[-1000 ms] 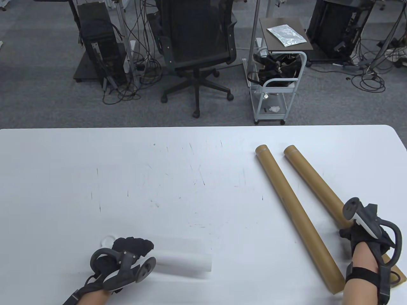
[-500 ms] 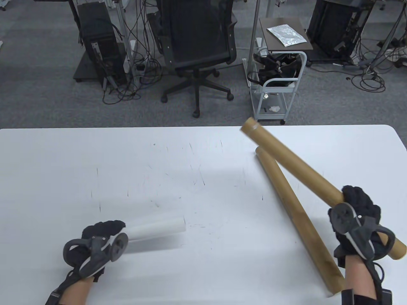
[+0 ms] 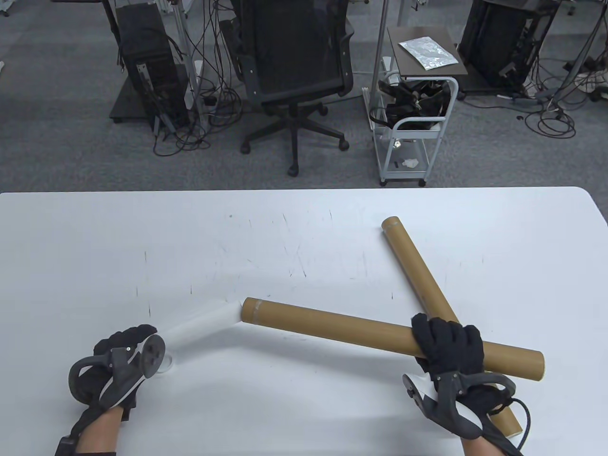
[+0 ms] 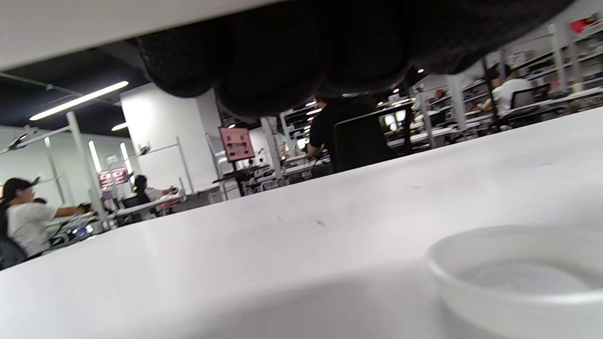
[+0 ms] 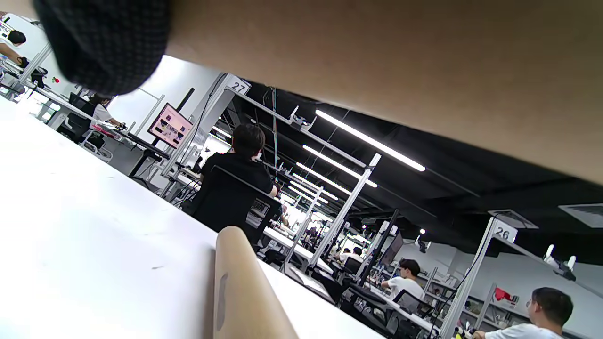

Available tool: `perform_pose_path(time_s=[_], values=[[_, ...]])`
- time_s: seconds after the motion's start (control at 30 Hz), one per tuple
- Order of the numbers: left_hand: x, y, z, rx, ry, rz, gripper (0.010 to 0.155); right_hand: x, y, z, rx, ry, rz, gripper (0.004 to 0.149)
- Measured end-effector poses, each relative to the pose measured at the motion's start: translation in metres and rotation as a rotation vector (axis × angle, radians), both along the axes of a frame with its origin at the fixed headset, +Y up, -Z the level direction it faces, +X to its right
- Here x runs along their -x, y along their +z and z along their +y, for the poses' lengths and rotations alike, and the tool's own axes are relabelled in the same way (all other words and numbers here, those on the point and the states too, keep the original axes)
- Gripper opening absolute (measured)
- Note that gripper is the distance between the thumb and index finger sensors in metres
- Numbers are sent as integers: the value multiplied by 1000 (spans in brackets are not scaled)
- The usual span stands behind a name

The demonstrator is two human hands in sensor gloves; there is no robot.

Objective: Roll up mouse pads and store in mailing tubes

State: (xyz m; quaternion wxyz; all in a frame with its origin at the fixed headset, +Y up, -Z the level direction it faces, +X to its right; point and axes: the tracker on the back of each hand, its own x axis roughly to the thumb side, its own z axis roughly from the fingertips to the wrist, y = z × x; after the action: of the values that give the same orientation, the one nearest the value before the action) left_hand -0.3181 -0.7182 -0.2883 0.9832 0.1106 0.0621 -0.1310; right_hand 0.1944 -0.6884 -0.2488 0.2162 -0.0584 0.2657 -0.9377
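My left hand (image 3: 124, 346) grips one end of a rolled white mouse pad (image 3: 204, 325), which points up and right. My right hand (image 3: 449, 349) grips a brown mailing tube (image 3: 332, 324) held nearly level above the table, its open left end meeting the tip of the roll. A second brown tube (image 3: 420, 275) lies on the table under it, and shows in the right wrist view (image 5: 240, 287). The held tube fills the top of the right wrist view (image 5: 400, 61). A white round cap (image 4: 518, 278) lies on the table by my left hand.
The white table (image 3: 142, 247) reaches its far edge near the middle of the table view. Beyond it stand a black office chair (image 3: 294, 61) and a small white cart (image 3: 413, 128) on the floor.
My right hand lifted one tube off the table and swung it left until level. My left hand raised the roll and turned it toward the tube's open end.
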Motion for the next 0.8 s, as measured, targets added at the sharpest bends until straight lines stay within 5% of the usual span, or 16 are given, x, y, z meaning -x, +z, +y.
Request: perform_pose_path(time_s=[0.27, 0.43, 0.53, 0.63, 0.73, 0.8], values=[[-20, 10, 2, 17, 139, -290, 38, -16, -5, 1, 58, -91, 11, 71], [-61, 25, 9, -89, 9, -404, 44, 7, 6, 1, 41, 0, 128, 73], [-81, 32, 7, -15, -2, -485, 66, 24, 6, -3, 37, 2, 173, 73], [-81, 31, 6, 171, -77, -516, 92, 18, -2, -7, 76, -1, 136, 74], [-77, 27, 10, 212, 144, -564, 72, 13, -4, -11, 107, -19, 123, 74], [-73, 34, 17, 49, 202, -569, 69, 11, -4, -9, 110, -64, 121, 73]])
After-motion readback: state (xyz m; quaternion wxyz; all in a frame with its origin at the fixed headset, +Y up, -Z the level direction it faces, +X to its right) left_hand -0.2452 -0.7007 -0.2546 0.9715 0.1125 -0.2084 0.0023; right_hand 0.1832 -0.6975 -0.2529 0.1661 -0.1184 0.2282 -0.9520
